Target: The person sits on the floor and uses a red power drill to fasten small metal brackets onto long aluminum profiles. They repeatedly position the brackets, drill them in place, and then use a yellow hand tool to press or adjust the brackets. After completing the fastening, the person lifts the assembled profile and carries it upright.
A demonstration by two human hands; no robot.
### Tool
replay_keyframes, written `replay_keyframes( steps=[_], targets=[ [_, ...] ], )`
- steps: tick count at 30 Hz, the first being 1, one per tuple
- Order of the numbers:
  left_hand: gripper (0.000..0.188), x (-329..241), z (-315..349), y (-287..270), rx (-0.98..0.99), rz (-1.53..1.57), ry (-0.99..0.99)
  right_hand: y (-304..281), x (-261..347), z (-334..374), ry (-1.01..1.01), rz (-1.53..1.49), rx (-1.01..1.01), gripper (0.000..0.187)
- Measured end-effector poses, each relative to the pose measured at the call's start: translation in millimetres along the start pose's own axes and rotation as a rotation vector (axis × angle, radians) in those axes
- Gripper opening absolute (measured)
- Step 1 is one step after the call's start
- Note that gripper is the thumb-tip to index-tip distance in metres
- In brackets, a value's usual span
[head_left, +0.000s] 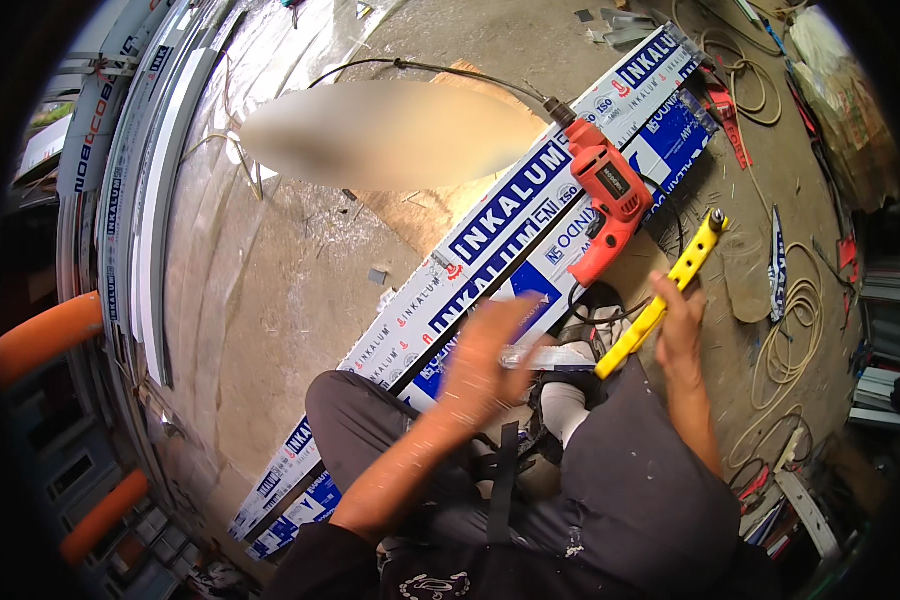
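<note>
My right hand is closed round a yellow bar with several dark holes along it and a metal fitting at its far end. The bar is tilted, its near end over my lap. A flat silver strip meets that near end; whether the two are joined I cannot tell. My left hand is smeared by motion at the strip's left end, so its grip does not show. Beyond my hands, a red power drill lies on long profiles wrapped in blue-and-white film.
The profiles run diagonally past my knees. Behind them lies a plywood piece, next to a blurred patch. More long profiles stand at the left, near an orange tube. Coiled cable and scraps lie on the floor at the right.
</note>
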State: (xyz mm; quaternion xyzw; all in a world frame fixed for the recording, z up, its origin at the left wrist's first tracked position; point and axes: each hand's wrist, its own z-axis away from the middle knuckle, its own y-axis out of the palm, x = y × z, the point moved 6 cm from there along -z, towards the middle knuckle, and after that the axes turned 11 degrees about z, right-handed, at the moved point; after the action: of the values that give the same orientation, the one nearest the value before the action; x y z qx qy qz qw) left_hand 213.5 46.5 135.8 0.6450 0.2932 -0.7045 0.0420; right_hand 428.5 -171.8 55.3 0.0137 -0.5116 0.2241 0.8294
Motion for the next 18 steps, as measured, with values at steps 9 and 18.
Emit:
replay_keyframes(
  steps=[9,18],
  targets=[
    [0.032,213,17,-165,-0.265,-0.399,-0.303,-108,-111,-40,0.328,0.787,-0.449,0.096],
    [0.021,240,23,-167,-0.412,-0.208,-0.456,-105,-82,-34,0.190,1.152,-0.428,0.093]
  ],
)
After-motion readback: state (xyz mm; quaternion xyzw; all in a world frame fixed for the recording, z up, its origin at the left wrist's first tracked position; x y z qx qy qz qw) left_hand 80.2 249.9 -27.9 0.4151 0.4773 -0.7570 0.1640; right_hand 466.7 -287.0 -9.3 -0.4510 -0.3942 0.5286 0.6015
